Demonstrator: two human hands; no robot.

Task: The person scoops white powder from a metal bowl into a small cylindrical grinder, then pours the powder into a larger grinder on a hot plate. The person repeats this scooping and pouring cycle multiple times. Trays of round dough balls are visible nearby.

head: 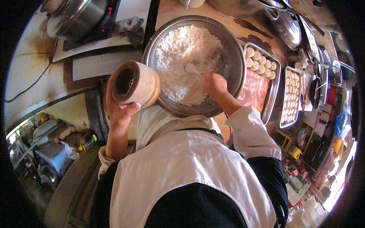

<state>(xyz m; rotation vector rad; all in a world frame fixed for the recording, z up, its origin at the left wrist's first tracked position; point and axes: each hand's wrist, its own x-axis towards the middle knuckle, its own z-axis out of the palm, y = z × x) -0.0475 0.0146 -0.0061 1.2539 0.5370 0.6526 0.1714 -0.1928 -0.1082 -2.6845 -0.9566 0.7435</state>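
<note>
A wide metal basin (232, 57) holds loose white flour-like powder (182, 48). My left hand (121, 111) grips a thick round wooden vessel (142, 84), tilted on its side at the basin's left rim; its dark hollow with small holes or bumps faces left. My right hand (215, 84) is over the powder, closed on the handle of a small white spoon (191, 68), whose bowl lies at the powder's surface. Just right of the basin, a metal tray (271, 99) bears rows of pale round pieces (261, 61) at its far end.
A second metal tray (281, 122) with many round pieces lies farther right. At the upper left, a steel pot (77, 22) stands on an induction cooker (107, 27) with lit red marks, beside a grey cloth (129, 27). Metal lids (285, 28) are at the upper right.
</note>
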